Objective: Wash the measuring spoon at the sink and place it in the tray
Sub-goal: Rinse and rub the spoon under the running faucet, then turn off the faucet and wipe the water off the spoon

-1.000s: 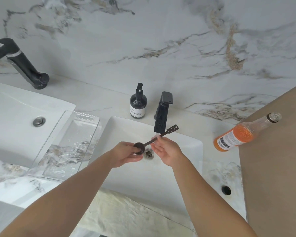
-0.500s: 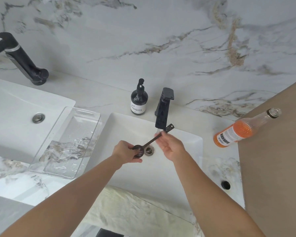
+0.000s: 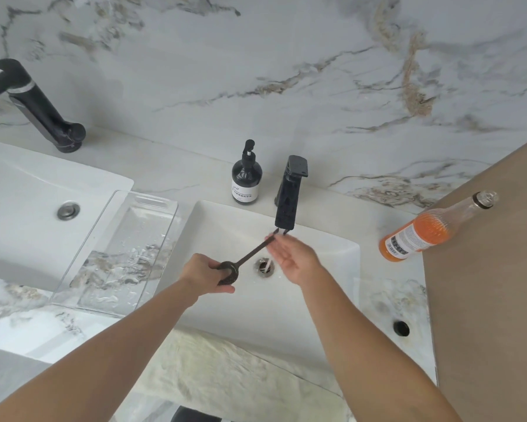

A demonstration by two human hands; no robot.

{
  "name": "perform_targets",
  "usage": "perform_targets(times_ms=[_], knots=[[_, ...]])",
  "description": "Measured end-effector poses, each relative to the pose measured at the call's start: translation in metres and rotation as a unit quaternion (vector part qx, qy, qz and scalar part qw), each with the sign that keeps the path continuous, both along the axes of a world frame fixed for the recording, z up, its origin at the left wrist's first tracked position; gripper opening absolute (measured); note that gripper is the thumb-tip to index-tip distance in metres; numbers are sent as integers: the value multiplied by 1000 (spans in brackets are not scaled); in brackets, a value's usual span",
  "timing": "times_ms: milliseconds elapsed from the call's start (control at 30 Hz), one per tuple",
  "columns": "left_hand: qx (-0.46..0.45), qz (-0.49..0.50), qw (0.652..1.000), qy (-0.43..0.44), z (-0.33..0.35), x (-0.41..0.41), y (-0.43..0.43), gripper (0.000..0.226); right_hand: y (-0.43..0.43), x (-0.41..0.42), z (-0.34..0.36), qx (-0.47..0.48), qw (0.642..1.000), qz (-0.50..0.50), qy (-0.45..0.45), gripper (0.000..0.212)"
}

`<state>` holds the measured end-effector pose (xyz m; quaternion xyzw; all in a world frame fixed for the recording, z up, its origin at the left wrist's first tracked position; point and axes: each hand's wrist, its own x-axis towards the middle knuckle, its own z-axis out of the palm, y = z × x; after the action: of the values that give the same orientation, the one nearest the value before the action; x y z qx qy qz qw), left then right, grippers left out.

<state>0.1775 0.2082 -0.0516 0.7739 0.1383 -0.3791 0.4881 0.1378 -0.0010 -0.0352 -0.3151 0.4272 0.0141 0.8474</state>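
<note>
A dark measuring spoon (image 3: 250,254) slants over the white sink (image 3: 326,287), its bowl low at the left and its handle tip right under the black faucet (image 3: 288,202). My left hand (image 3: 209,274) grips the bowel end of the spoon. My right hand (image 3: 292,257) is motion-blurred, palm up beside the handle, fingers touching its upper part; a firm grip cannot be made out. A thin stream of water falls at the drain (image 3: 264,265). The clear tray (image 3: 116,254) lies on the counter left of the sink, wet and with nothing in it.
A black soap dispenser (image 3: 246,178) stands behind the sink, left of the faucet. An orange bottle (image 3: 423,236) lies at the right by a brown panel (image 3: 493,284). A second sink (image 3: 27,202) with its own black faucet (image 3: 40,108) is at the far left.
The spoon's handle tip has moved under the faucet spout. My right hand has slid along the handle and opened, palm up. The left hand keeps hold of the bowl end.
</note>
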Motion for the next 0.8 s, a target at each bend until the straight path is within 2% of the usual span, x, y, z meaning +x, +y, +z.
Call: perform_targets(times_ms=[100, 167, 267, 400, 500, 533, 567, 600, 667, 733, 767, 800], knots=[[6, 8, 1000, 12, -4, -5, 19, 5, -28, 2, 1, -33, 999, -36, 0, 6], [7, 11, 1000, 18, -7, -10, 25, 4, -37, 0, -2, -63, 998, -13, 15, 13], [-1, 7, 1000, 23, -8, -14, 21, 4, -48, -4, 0, -106, 994, 27, 29, 6], [-7, 4, 1000, 26, -10, -13, 9, 4, -72, 4, 29, -194, 978, 74, 29, 15], [-8, 11, 999, 33, -14, -13, 10, 5, -86, 24, 65, -298, 953, 58, -7, 23], [-11, 14, 999, 36, -14, -14, 9, 5, -90, 30, 78, -363, 930, 59, -20, 21], [-14, 16, 999, 38, -14, -14, 8, 4, -91, 36, 93, -447, 890, 84, -31, 22], [-16, 18, 999, 39, -14, -14, 7, 3, -89, 40, 107, -535, 834, 130, -43, 26], [-18, 23, 999, 37, -12, -13, 6, 2, -77, 46, 124, -671, 698, 241, -61, 36], [-21, 28, 999, 34, -12, -13, 6, 2, -62, 47, 128, -744, 588, 312, -64, 41], [-25, 32, 999, 34, -11, -13, 6, 2, -56, 45, 127, -764, 554, 324, -66, 42], [-27, 36, 998, 35, -11, -12, 7, 2, -52, 43, 126, -774, 540, 323, -68, 43]])
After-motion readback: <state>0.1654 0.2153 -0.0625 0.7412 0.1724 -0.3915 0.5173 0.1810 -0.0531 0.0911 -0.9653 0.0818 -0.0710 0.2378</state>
